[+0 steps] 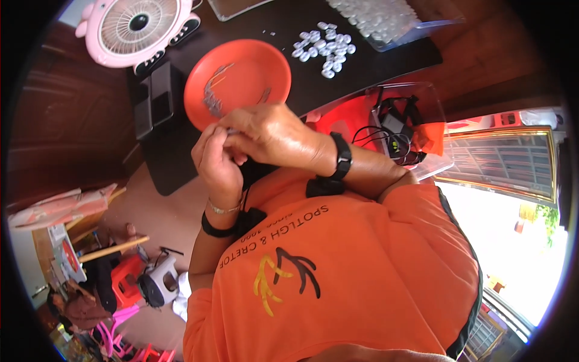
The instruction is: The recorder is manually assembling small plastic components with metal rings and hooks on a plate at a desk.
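Observation:
My left hand (217, 163) and my right hand (271, 134) meet above the near rim of a round orange plastic dish (250, 75). The fingers of both are closed and pressed together. A small pale bit peeks out between the fingertips, too hidden to name. Inside the dish lies a loose cluster of thin greyish strips (212, 99), with a few more by its right wall. Right of the dish, several small white oval pieces (325, 48) are spread on the dark table (265, 24).
A pink fan (139, 23) stands at the far left, with a dark phone-like device (161, 96) nearer. A clear container (386, 27) of similar white pieces sits at the far right. Below the table's right edge is a clear bin (431, 102) with black cables. Stools (126, 280) stand lower left.

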`<control>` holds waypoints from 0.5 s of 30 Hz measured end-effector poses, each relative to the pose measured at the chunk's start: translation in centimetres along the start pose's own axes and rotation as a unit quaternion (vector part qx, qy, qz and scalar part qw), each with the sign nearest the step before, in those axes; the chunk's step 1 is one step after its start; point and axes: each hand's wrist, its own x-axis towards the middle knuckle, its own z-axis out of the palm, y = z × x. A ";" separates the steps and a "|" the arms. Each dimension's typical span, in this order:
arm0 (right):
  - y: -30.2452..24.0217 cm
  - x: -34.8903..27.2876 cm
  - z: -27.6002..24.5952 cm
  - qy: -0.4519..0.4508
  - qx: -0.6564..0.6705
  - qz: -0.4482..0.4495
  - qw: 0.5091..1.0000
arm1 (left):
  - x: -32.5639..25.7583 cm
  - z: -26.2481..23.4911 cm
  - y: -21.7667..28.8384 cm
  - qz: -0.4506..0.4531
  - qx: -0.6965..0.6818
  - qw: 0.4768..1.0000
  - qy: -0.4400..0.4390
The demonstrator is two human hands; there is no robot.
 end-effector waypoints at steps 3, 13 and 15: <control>0.4 -0.1 0.2 0.010 0.000 -0.020 1.000 | 0.3 -0.4 -0.3 0.006 -0.011 1.000 -0.025; 0.0 0.1 -0.4 0.013 -0.013 0.016 1.000 | 0.1 0.2 0.3 0.014 -0.007 1.000 -0.025; 0.2 0.0 -0.4 0.012 0.005 0.028 1.000 | 0.1 0.2 0.3 0.021 -0.007 0.999 -0.031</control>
